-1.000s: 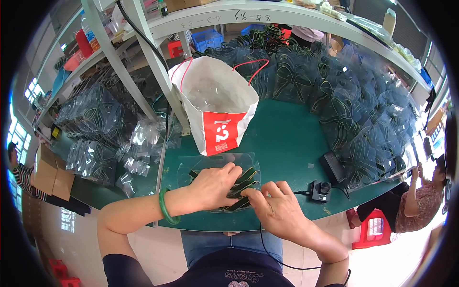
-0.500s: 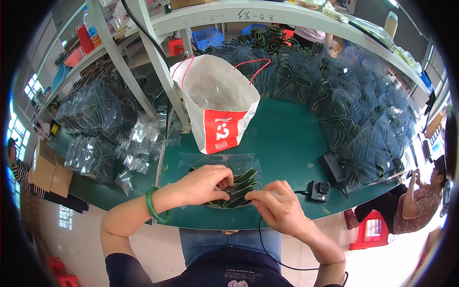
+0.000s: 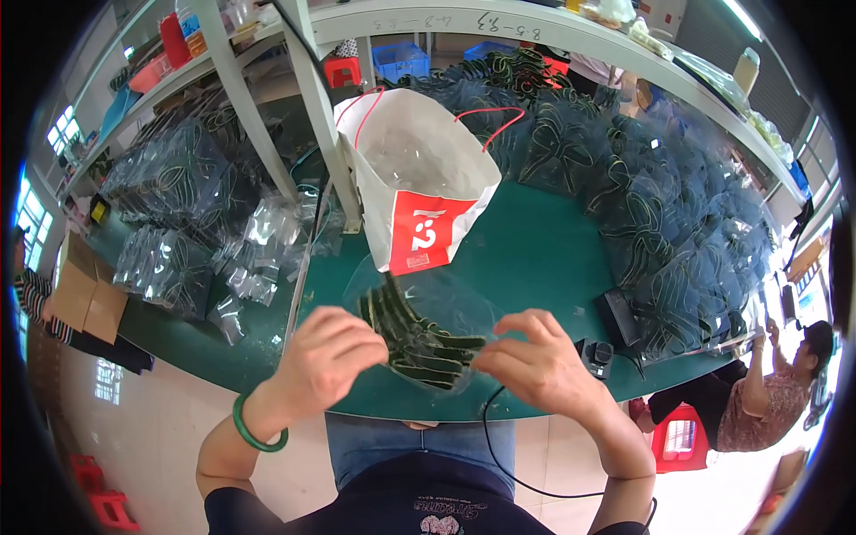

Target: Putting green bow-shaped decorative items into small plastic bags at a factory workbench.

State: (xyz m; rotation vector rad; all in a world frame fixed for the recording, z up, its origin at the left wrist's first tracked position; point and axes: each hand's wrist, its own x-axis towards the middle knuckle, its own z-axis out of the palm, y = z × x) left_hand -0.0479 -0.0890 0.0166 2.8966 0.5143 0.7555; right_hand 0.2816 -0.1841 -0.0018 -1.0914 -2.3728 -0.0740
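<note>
A clear plastic bag (image 3: pixel 456 299) is in front of me, with a bundle of dark green strips with pale yellow edges (image 3: pixel 412 332) inside it. The strips fan out from a gathered middle, like a bow or leaf cluster. My left hand (image 3: pixel 332 358), below a green bangle, is closed in a pinch at the bag's near left edge. My right hand (image 3: pixel 542 364) pinches the near right edge, beside the strip ends. The bag appears slightly raised and tilted above the green table (image 3: pixel 535 241).
A white-and-red paper bag (image 3: pixel 428 169) stands just beyond. Bagged green bundles are heaped at right (image 3: pixel 687 214) and left (image 3: pixel 169 178). A black device (image 3: pixel 596 357) with a cable lies right. Shelf posts (image 3: pixel 325 125) rise at left. A person (image 3: pixel 758 392) sits far right.
My hands have moved apart to the bag's two sides, the left one moving left. The bag and strips have turned and look lifted; earlier they lay flat under my fingers. My view has shifted slightly.
</note>
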